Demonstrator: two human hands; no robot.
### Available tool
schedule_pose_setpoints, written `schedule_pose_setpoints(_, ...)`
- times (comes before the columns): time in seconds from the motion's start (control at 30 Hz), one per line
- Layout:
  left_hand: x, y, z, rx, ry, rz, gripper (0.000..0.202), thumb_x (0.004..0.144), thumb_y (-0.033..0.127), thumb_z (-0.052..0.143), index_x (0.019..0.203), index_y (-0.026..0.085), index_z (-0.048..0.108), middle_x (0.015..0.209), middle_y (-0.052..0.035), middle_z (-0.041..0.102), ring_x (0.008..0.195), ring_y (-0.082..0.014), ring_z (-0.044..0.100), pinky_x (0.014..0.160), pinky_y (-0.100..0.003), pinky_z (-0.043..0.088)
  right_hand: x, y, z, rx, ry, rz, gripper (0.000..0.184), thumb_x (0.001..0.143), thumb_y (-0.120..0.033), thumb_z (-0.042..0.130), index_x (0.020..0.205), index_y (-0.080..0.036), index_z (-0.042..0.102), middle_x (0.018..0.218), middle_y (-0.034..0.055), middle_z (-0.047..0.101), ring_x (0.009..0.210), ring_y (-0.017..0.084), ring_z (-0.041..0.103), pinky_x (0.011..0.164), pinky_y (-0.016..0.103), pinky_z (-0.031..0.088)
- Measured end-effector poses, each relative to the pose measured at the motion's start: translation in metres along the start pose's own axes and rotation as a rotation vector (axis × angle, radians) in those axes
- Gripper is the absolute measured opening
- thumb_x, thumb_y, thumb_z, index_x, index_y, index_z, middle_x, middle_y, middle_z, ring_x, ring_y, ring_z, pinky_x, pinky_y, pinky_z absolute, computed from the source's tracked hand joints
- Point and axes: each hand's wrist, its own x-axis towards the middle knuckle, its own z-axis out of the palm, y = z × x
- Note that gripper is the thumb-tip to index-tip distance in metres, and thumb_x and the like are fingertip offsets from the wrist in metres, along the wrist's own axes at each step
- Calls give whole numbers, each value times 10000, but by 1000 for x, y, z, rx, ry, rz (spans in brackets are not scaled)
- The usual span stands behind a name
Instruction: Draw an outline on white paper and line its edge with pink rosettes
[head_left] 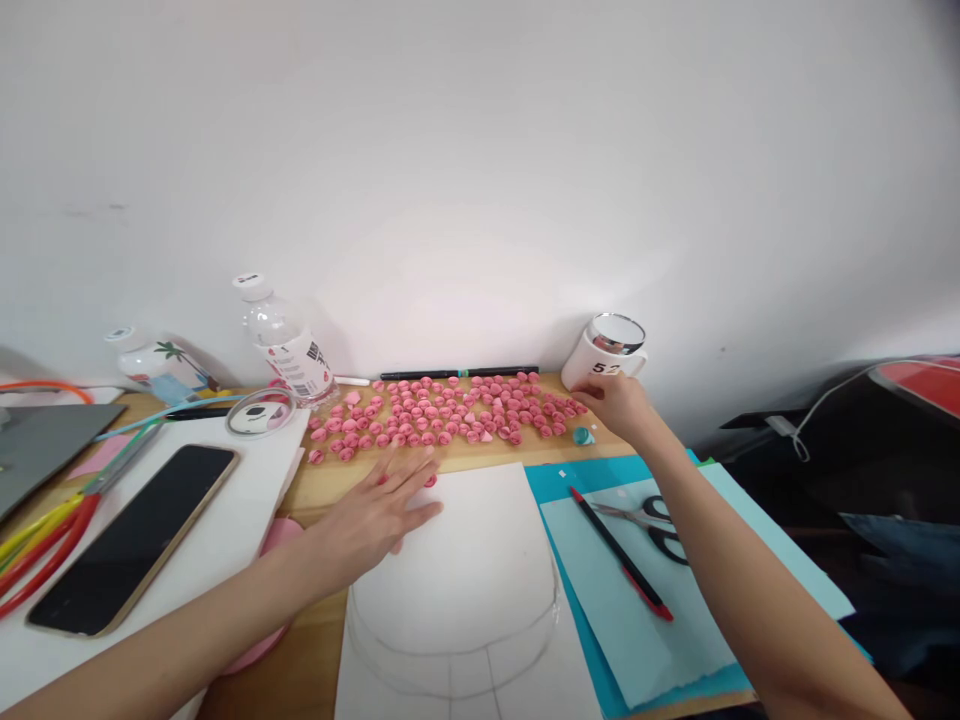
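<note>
My left hand (394,505) lies low over the top left of a white sheet of paper (480,570), which bears pencil curves. Its fingers are stretched and apart, and small pink rolled paper roses show beside and between them. Beyond the sheet, many similar paper roses (450,410) are spread along the back of the table. My right hand (616,408) is at the right end of these roses, just in front of a white mug (589,362). Its fingertips are drawn together; what is in them, if anything, is hidden.
A teal cap (583,436) lies near the roses. Scissors (660,525) and a red-black pen (622,555) rest on blue paper (667,640). On the left are a phone (135,540), a tape roll (261,412) and a plastic bottle (289,345). A wall stands behind.
</note>
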Motion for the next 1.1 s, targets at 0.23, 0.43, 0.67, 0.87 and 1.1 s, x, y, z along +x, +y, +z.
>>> schedule_pose_setpoints(0.23,-5,-2,9,-3,10,-15,576,733,-4,594,1240,257,515,1510,-102,297,1421,-265,153,1104,-494,184,-5,-33,7,-144,-184,12,194,771,-358,625,833,-205,726,824,52,714,750,192,640,561,240,380)
schedule_pose_setpoints(0.43,-5,-2,8,-2,-13,-19,578,734,-11,579,1243,254,509,1509,-109,295,1423,-268,144,1085,-495,227,-4,-53,8,-287,-249,104,185,734,-334,625,848,-222,719,853,71,710,835,241,636,546,256,339)
schedule_pose_setpoints(0.67,-4,-2,7,-10,-18,-12,556,730,9,606,1224,251,521,1489,-125,331,1422,-279,141,1079,-520,216,-5,-60,12,-326,-262,123,164,724,-287,595,814,-204,704,845,87,699,819,238,631,569,258,355)
schedule_pose_setpoints(0.87,-4,-3,8,-15,4,-2,550,735,24,612,1225,255,519,1495,-116,322,1425,-269,129,1090,-511,202,-6,-62,15,-334,-255,109,157,737,-253,567,796,-203,703,833,84,698,823,234,629,569,261,348)
schedule_pose_setpoints(1.1,-4,-4,8,-43,-4,0,559,735,9,601,1230,254,516,1508,-119,293,1425,-283,119,1081,-520,218,-15,-76,-5,-302,-114,70,164,776,-246,551,823,-191,698,874,82,695,844,231,618,575,262,339)
